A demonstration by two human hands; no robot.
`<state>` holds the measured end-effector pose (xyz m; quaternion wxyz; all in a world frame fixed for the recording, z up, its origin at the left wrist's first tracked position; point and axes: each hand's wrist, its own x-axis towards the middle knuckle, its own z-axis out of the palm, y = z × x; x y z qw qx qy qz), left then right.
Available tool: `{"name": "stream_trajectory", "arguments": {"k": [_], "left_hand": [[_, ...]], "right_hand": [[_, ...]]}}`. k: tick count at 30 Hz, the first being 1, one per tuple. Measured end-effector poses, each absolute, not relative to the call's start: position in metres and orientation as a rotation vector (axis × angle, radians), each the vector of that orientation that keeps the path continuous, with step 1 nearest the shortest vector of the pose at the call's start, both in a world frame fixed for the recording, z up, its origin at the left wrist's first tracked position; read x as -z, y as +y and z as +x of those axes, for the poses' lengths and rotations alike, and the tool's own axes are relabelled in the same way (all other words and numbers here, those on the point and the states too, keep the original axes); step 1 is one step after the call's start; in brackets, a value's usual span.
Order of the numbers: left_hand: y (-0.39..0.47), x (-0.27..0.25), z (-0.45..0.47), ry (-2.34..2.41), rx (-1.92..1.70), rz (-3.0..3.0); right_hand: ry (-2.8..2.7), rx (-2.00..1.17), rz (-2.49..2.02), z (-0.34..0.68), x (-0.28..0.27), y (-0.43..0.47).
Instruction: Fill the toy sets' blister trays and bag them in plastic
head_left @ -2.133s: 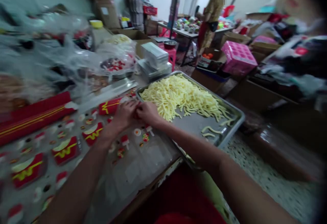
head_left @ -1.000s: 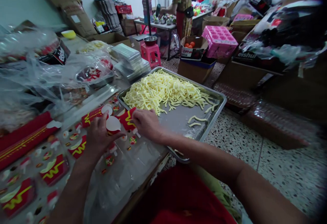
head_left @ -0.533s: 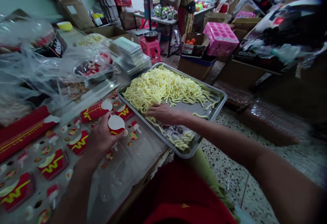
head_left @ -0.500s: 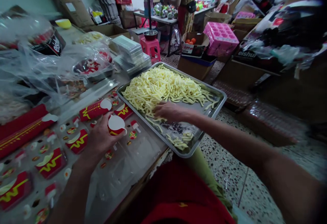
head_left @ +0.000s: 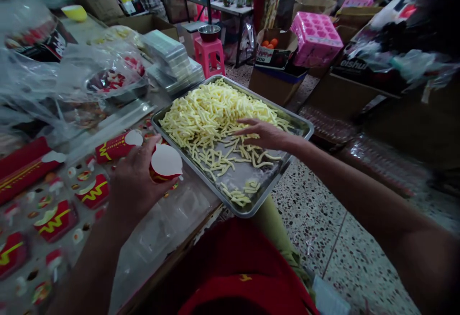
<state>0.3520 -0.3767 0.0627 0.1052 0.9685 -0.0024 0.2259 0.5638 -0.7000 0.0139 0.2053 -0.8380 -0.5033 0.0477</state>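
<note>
A red French fry carton (head_left: 166,163) with a white inner back is gripped in my left hand (head_left: 134,176), above the table's near part. My right hand (head_left: 264,134) hovers over or lightly touches pale yellow toy-like fries (head_left: 212,111), its fingers stretched out and apart. The fries heap up toward the far side of a metal tray (head_left: 260,208), with looser ones strewn across its middle and a small cluster at the near corner. Left of my left hand, more red cartons with a yellow zigzag (head_left: 94,191) lie in clear plastic packaging among small toy food pieces.
Stacked clear plastic trays (head_left: 168,59) stand behind the metal tray. A pink stool (head_left: 209,56) carries a metal bowl (head_left: 209,32). Plastic bags (head_left: 75,71) cover the table's far left. Boxes and a pink package (head_left: 318,39) fill the right side. A person stands beyond.
My right hand has moved right and its fingers have spread. Fries now lie scattered over the tray's middle. My left hand still holds the carton, and the camera view has shifted.
</note>
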Motion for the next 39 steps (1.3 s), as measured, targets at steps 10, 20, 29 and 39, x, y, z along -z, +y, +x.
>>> {"name": "stream_trajectory", "arguments": {"k": [10, 20, 29, 39], "left_hand": [[-0.411, -0.048, 0.37, -0.014, -0.45, 2.781], [-0.416, -0.039, 0.375, -0.039, -0.411, 2.743], [-0.415, -0.032, 0.382, 0.035, -0.337, 2.726], [-0.408, -0.031, 0.382, -0.091, -0.308, 2.667]], "right_hand": [[-1.148, -0.06, -2.364, 0.554, -0.001, -0.754], [-1.116, 0.025, -2.421, 0.548, -0.014, -0.722], [-0.888, -0.034, -2.538, 0.503, -0.022, -0.703], [-0.935, -0.326, -2.671, 0.485, -0.003, -0.684]]}}
